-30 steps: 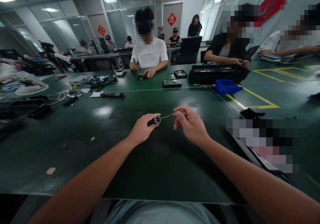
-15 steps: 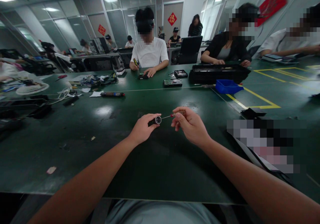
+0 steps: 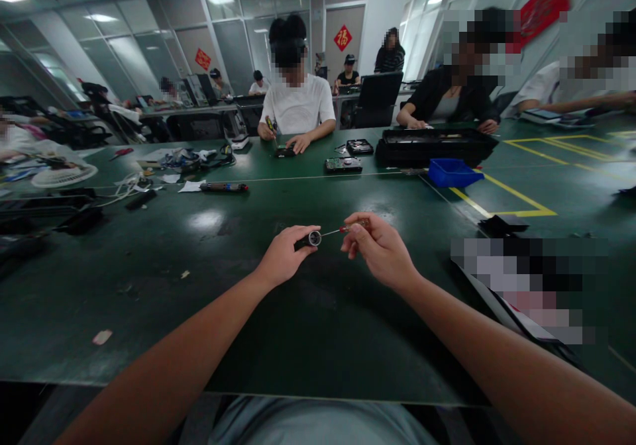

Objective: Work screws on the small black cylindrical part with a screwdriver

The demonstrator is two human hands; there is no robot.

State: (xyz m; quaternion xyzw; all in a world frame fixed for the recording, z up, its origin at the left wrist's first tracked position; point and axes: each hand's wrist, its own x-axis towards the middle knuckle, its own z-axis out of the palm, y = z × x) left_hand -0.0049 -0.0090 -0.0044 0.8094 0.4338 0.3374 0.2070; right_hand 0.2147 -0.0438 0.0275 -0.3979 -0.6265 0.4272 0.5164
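Over the middle of the green table, my left hand (image 3: 284,256) is closed round a small black cylindrical part (image 3: 314,238). Its round end, with a silvery rim, faces right and towards me; the rest is hidden by my fingers. My right hand (image 3: 380,249) grips a screwdriver (image 3: 342,230) by its handle, mostly covered by the fingers. A thin metal shaft with a red collar points left, its tip at the rim of the cylindrical part. I cannot tell whether the tip is inside or only touching.
A blue bin (image 3: 453,173) stands beside a long black case (image 3: 437,146) at the far right. Opened hard drives (image 3: 342,165) lie at the back. A dark tube-shaped device (image 3: 223,187) and tangled cables (image 3: 132,188) are left. Across the table a person (image 3: 298,107) works with a screwdriver.
My hands, the cylindrical part and the screwdriver stay almost in place. At the far right, the co-worker in black has shifted a hand slightly beside the long case.
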